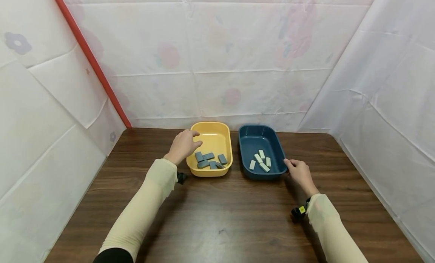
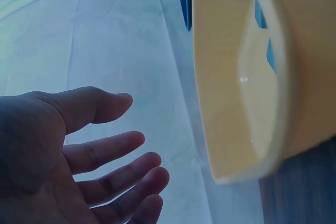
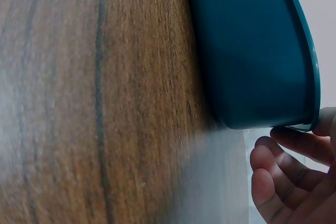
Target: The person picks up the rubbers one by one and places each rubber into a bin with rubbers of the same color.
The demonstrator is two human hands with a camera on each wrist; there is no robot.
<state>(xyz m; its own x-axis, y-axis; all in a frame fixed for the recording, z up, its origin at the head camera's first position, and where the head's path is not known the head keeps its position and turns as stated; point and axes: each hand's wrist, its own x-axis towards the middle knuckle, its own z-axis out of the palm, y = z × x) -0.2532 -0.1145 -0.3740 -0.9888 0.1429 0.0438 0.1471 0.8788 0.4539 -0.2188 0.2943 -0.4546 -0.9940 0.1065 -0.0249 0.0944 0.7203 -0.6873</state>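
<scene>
Over the left rim of a yellow tray [image 1: 217,141], my left hand [image 1: 183,146] hovers with nothing in it. Its spread, slightly bent fingers [image 2: 113,150] stand apart from the tray in the left wrist view. Several grey rectangular blocks [image 1: 209,156] lie toward the tray's near end. A dark blue tray [image 1: 255,141] stands to its right, with several whitish rectangular blocks [image 1: 264,167] in its near half. My right hand [image 1: 300,174] pinches the blue tray's near right rim between thumb and index finger; the other fingers [image 3: 262,184] curl loosely below.
Both trays stand side by side on a brown wooden table [image 1: 217,217], close to its back edge. White patterned sheets [image 1: 210,59] hang behind and at both sides. A red strip [image 1: 91,59] runs down the back left corner.
</scene>
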